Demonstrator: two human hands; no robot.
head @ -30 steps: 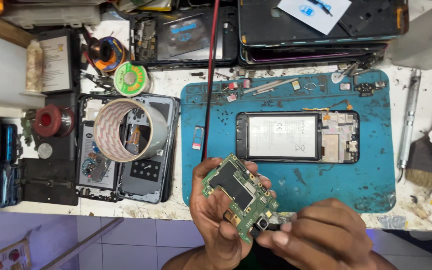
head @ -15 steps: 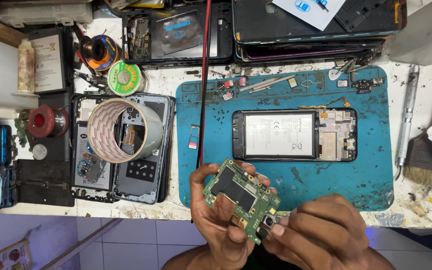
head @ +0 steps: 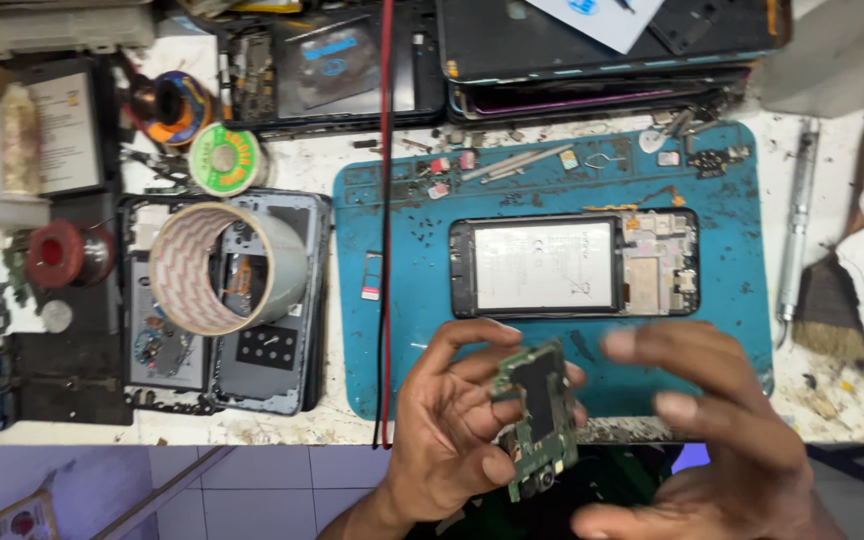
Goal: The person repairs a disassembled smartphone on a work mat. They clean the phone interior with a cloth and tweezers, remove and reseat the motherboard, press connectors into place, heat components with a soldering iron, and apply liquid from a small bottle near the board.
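Note:
My left hand [head: 447, 425] grips a green phone circuit board [head: 537, 415] by its edges, near the table's front edge. The board stands nearly upright and turned on its side, its black shielded face towards me. My right hand [head: 702, 440] hovers just right of the board with fingers spread apart and blurred, holding nothing. Behind the hands an opened phone frame [head: 572, 265] with a pale battery lies on the blue work mat [head: 402, 250].
A large roll of tape [head: 222, 265] rests on another opened phone [head: 272, 360] left of the mat. A red cable [head: 385, 200] runs down the mat's left side. Solder spools [head: 227, 158], stacked phones [head: 592, 50], a brush [head: 837, 300] and a metal tool [head: 797, 220] crowd the bench.
The left hand has turned the board from lying flat at an angle to nearly upright. The right hand has let go of its lower corner and opened beside it.

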